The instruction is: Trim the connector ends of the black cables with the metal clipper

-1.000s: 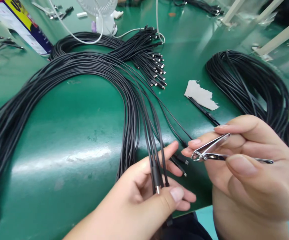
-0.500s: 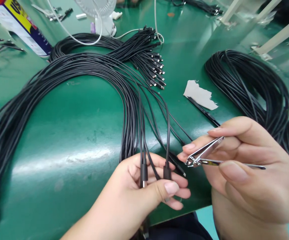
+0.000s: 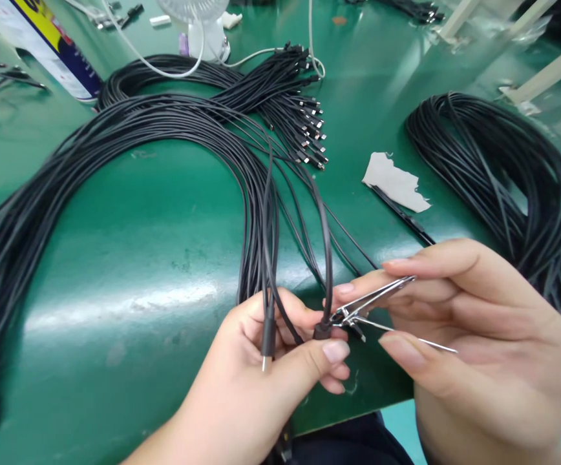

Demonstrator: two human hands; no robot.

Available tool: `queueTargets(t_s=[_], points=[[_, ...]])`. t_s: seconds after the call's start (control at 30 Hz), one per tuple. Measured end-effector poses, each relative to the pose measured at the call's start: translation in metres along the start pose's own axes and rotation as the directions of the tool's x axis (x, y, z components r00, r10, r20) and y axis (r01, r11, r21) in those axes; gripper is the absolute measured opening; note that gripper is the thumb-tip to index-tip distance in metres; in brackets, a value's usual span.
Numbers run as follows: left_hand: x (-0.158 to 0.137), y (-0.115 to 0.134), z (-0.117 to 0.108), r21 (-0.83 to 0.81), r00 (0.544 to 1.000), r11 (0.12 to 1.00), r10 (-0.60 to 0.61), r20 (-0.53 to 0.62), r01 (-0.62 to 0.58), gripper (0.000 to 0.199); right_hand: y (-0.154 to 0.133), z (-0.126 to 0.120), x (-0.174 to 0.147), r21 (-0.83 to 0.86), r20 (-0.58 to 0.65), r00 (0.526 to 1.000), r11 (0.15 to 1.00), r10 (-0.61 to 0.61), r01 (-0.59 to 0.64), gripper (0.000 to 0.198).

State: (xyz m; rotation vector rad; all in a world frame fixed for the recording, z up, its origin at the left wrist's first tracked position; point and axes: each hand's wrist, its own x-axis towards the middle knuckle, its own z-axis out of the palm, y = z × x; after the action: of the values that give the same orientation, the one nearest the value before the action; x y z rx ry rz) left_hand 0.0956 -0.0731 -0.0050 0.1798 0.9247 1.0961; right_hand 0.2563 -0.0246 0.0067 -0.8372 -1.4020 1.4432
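Closed around several black cables, my left hand (image 3: 280, 361) pinches one cable's plug (image 3: 322, 330) between thumb and fingers. Another plug (image 3: 267, 336) with a bare metal tip pokes up over the palm. In my right hand (image 3: 474, 336) is a silver nail clipper (image 3: 372, 302), its lever swung out. The clipper's jaws meet the cable just above the pinched plug; whether they grip anything I cannot tell. Behind my left hand runs a thick bundle of black cables (image 3: 183, 119), curving away to the left edge of the table.
Beyond the bundle lie many cable ends (image 3: 309, 132). A small white fan (image 3: 205, 35) and a spray can (image 3: 62, 51) stand at the back. To the right are a coiled cable bundle (image 3: 518, 155), a torn paper scrap (image 3: 397, 181) and a thin black tool (image 3: 404, 216).
My right hand has moved left, bringing the clipper jaws from beside the cable up to the pinched plug. The plug over my left palm has shifted slightly left.
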Motion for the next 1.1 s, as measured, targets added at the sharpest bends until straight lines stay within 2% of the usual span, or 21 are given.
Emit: queueTargets(t_s=[0.23, 0.43, 0.8, 0.93, 1.1], points=[[0.001, -0.0023, 0.0003, 0.012, 1.0, 0.999, 0.03, -0.008, -0.03, 0.02, -0.0007, 0.0019, 0.0027, -0.033, -0.057, 0.998, 0.999, -0.036, 0.034, 0.039], [0.0012, 0.0012, 0.003, 0.032, 1.0, 0.999, 0.019, -0.018, -0.018, 0.02, -0.0019, 0.0008, 0.0002, -0.073, -0.018, 1.0, 0.997, -0.009, 0.008, 0.045], [0.0015, -0.0019, 0.0002, 0.025, 0.999, 0.998, 0.05, -0.013, -0.05, 0.018, 0.0, 0.0027, -0.0005, -0.108, -0.058, 0.996, 0.992, -0.063, 0.056, 0.037], [0.0024, -0.001, 0.0006, 0.051, 0.999, 0.998, 0.035, -0.014, -0.034, 0.017, -0.0001, 0.0048, -0.0004, -0.128, -0.078, 0.996, 0.991, -0.039, 0.029, 0.034], [0.0024, 0.0019, -0.0006, 0.071, 1.0, 0.997, -0.012, 0.012, 0.011, 0.016, 0.0053, 0.0037, -0.0007, -0.074, -0.134, 0.981, 0.989, -0.137, 0.128, 0.033]])
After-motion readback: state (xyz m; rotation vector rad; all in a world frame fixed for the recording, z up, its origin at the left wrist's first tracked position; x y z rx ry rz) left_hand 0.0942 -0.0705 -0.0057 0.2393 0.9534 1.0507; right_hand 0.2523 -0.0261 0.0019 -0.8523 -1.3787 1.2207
